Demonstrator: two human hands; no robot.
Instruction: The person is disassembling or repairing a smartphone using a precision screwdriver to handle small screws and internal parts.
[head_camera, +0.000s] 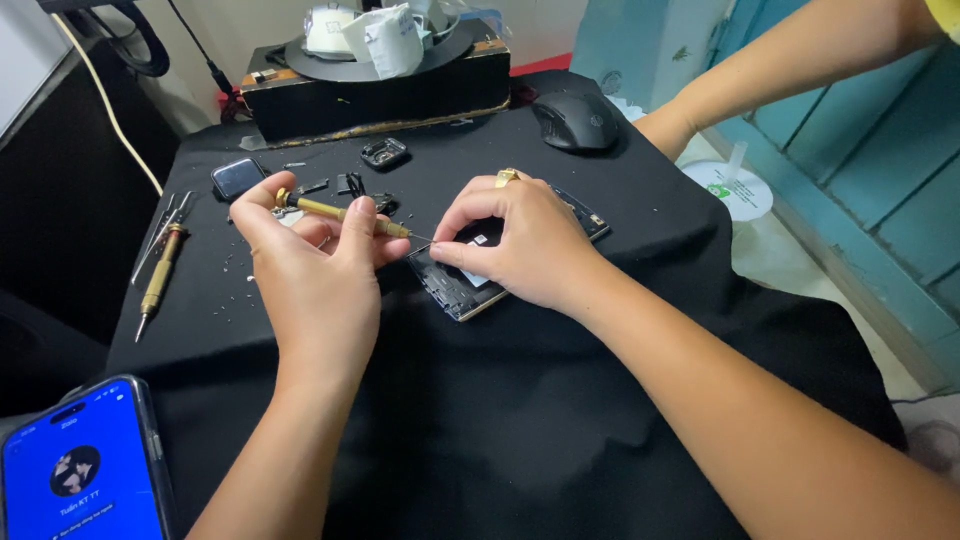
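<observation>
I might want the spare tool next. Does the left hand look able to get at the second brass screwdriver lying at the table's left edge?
Probably yes. The second screwdriver lies uncovered on the black cloth, left of the left hand, with nothing between. But that hand already grips a brass screwdriver.

2 brass screwdrivers (340, 212) (160, 275), 1 opened phone (470, 290), 1 lit phone (85, 465), 1 mouse (577, 121), 1 tweezers (165, 225)

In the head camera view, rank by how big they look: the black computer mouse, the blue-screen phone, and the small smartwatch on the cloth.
1. Blue-screen phone, though it sits nearest the camera and is partly cut off.
2. Black computer mouse.
3. Smartwatch.
</observation>
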